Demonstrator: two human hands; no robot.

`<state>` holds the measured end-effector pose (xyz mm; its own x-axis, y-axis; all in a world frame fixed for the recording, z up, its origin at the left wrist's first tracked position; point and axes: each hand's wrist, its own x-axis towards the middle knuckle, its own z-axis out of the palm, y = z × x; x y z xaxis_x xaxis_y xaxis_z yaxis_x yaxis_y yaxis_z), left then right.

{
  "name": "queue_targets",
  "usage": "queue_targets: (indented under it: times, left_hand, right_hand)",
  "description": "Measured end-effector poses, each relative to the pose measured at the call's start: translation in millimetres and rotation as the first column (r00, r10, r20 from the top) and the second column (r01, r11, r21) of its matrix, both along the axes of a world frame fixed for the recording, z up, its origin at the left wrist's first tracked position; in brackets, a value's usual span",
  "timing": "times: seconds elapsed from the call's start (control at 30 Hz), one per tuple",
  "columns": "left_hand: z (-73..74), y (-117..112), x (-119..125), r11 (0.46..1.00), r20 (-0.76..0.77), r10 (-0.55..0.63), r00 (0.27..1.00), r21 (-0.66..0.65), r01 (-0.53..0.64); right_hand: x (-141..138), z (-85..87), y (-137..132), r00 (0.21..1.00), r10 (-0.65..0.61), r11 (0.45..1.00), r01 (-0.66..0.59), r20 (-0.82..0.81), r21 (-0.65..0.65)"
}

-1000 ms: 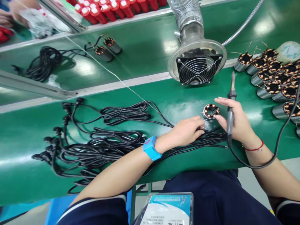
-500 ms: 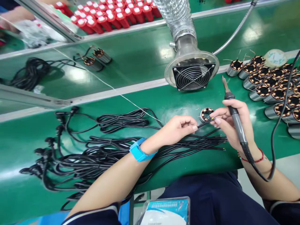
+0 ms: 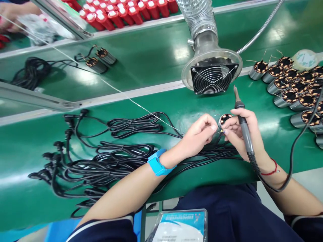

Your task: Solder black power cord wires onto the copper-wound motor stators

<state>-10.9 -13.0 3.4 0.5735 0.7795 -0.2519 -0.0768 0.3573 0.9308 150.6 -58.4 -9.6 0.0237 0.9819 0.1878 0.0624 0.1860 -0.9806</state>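
Working close together over the green bench (image 3: 202, 174), the two hands nearly met at the fingertips, in what appeared to be the making-ready of a joint. The left hand (image 3: 202, 132) had thumb and forefinger pressed together just left of the stator (image 3: 225, 117), which stood on the bench beside both sets of fingertips, coil end upward; whether anything fine lay within that pinch could not be told. The right hand (image 3: 255, 136) carried a soldering iron (image 3: 243, 125), its tip directed up and away from the fingers, while the thumb and forefinger of the same hand pinched the coloured lead end (image 3: 222, 130) of a black cable. Further black cables (image 3: 121, 163) lay beneath and to the left of the left forearm, and a pale thin strand (image 3: 140, 106) ran down toward that arm from upper left. The step in hand seemed to be the sorting or aligning of leads, since the iron touched neither lead nor stator. The next move, so judged, called for a steady hold on the lead end, its matching to a place on the stator, and care that the tip, near the fan (image 3: 213, 79), met neither skin nor cable
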Motion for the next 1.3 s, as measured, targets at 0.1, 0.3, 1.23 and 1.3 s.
queue_targets:
  times: [0.1, 0.3, 1.23, 1.3]
  left_hand:
    - [-1.0, -1.1, 0.8, 0.999, -0.009, 0.020, 1.000, 0.034, -0.020]
    - [-4.5, 2.5, 2.5, 0.989, 0.069, 0.143, 0.987, 0.037, -0.145]
    - [5.8, 11.8, -5.4, 0.990, -0.220, -0.008, 0.975, 0.133, 0.038]
    - [-2.2, 18.0, -3.4, 0.979, -0.294, 0.093, 0.951, 0.202, -0.033]
  right_hand:
    - [-3.8, 1.1, -1.7, 1.000, 0.019, 0.998, -0.019, 0.004, 0.059]
    - [-4.6, 3.0, -4.1, 0.999, -0.031, 0.985, 0.026, 0.030, 0.169]
    - [0.6, 1.6, -0.8, 0.967, -0.129, 0.982, 0.095, 0.217, 0.163]
    - [10.9, -1.6, -2.4, 0.932, -0.188, 0.980, 0.154, 0.311, 0.130]
